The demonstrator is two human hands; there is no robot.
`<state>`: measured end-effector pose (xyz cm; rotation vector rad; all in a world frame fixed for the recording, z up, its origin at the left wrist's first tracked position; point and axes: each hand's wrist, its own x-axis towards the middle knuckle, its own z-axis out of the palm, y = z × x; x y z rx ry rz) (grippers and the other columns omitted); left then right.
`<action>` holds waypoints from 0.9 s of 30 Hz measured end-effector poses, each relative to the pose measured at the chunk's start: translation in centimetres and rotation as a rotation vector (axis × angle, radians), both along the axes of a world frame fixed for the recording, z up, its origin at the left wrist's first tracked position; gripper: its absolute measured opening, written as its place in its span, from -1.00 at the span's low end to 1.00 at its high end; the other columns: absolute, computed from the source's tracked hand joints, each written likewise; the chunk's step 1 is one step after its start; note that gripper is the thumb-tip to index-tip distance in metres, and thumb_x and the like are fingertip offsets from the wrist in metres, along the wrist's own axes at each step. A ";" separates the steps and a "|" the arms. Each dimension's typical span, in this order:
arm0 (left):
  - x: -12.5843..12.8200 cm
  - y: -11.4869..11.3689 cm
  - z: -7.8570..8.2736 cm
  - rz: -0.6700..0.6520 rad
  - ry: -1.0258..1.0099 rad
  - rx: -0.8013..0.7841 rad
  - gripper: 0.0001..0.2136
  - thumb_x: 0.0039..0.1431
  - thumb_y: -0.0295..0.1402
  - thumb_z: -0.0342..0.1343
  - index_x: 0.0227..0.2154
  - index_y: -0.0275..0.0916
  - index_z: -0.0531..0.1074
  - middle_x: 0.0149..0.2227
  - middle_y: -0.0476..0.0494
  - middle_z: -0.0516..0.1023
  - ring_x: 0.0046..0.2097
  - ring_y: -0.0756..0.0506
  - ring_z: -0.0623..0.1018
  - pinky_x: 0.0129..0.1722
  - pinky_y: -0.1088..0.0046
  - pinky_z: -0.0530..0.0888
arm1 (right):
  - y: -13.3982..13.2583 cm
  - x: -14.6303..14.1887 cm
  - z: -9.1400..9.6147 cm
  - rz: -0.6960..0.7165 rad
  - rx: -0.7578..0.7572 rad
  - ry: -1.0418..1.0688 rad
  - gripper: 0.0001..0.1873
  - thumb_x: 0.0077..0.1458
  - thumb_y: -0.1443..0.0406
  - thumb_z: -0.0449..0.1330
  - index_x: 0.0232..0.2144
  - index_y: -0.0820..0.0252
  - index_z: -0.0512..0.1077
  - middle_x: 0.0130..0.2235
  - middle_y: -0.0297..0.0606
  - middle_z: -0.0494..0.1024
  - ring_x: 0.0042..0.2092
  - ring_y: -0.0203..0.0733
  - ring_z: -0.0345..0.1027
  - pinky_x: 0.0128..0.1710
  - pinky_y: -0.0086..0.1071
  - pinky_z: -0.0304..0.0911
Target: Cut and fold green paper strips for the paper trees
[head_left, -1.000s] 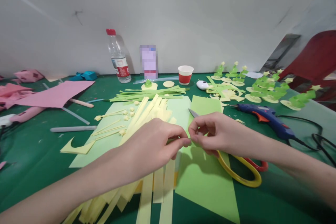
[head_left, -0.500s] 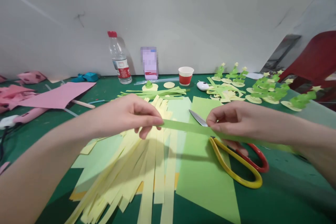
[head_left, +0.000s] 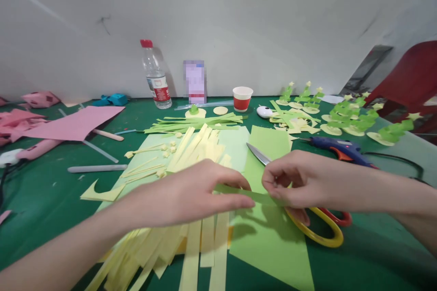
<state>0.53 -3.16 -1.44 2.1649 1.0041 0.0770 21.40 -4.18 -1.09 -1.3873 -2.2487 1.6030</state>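
Note:
Both my hands hold one narrow green paper strip (head_left: 262,198) a little above the table. My left hand (head_left: 198,193) pinches its left end between thumb and fingers. My right hand (head_left: 293,179) pinches the strip a short way to the right, fingers curled. Under my right hand lie scissors (head_left: 316,227) with a yellow and a red handle, their blade pointing up-left. Beneath the hands are a green paper sheet (head_left: 269,241) and a fan of pale yellow paper strips (head_left: 196,241).
A blue glue gun (head_left: 339,148) with a black cord lies at the right. Green paper trees (head_left: 355,118) stand at the back right. A water bottle (head_left: 155,77), a red paper cup (head_left: 242,98), green strips (head_left: 194,122) and pink paper (head_left: 73,122) lie further back.
Half a second ago my hands were apart with the green strip stretched between them. Now the left hand has come back to the right and down, close to my right hand.

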 end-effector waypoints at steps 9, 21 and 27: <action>0.2 0.3 1.5 0.112 -0.020 -0.043 -0.73 0.11 -0.24 -0.05 -0.60 -0.24 0.40 -0.67 0.08 0.39 -0.63 0.07 0.25 -0.66 0.60 0.15 | 0.9 1.0 0.8 -0.054 -0.147 0.065 -0.83 0.09 0.31 0.00 -0.54 0.17 0.18 -0.70 -0.49 0.33 -0.61 -0.38 0.33 -0.58 -0.55 0.18; -3.2 2.4 3.3 0.250 0.029 0.134 -0.72 0.00 -0.17 0.03 -0.69 -0.18 0.42 -0.70 0.04 0.40 -0.59 0.01 0.35 -0.61 0.57 0.24 | 1.7 4.5 3.3 -0.283 0.211 -0.089 -0.67 0.12 0.19 -0.07 -0.60 0.18 0.29 -0.61 -0.48 0.35 -0.59 -0.50 0.25 -0.49 -0.49 0.16; -1.8 1.8 2.8 0.167 0.051 0.040 -0.75 0.06 -0.19 -0.02 -0.57 -0.17 0.44 -0.71 0.07 0.38 -0.63 0.03 0.32 -0.66 0.58 0.18 | 1.4 1.7 1.3 -0.170 0.472 0.004 -0.63 -0.02 0.06 0.11 -0.17 0.05 0.41 -0.12 -0.32 0.46 -0.17 -0.23 0.34 -0.28 -0.42 0.27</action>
